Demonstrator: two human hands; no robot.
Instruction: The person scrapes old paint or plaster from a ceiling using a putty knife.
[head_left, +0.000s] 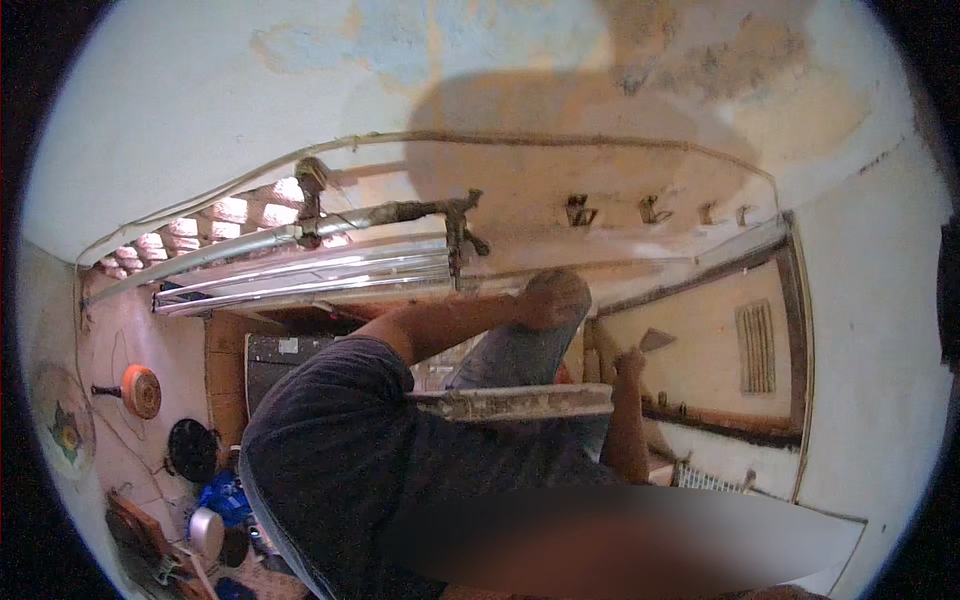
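Note:
My left arm, in a dark grey sleeve, reaches across to the right. At its end my left hand (555, 297) is a rounded shape against grey-blue cloth (520, 352). Its fingers do not show well, and I cannot tell whether it grips the cloth or rests on it. My right hand (629, 364) is raised, the fingers closed round what looks like a small trowel. The grey, pointed trowel blade (657, 340) sticks out to the right of the fist. Between my arms lies a pale, crusted ledge or board (512, 402), its ends partly hidden.
Metal rails and a pipe (380, 215) run along the upper left, beside a latticed opening (230, 210). Several hooks (580, 211) project from the stained wall (540, 60). A framed doorway (797, 330) stands right. Pans (192, 450), pots (206, 533) and a blue bag (226, 497) crowd the lower left.

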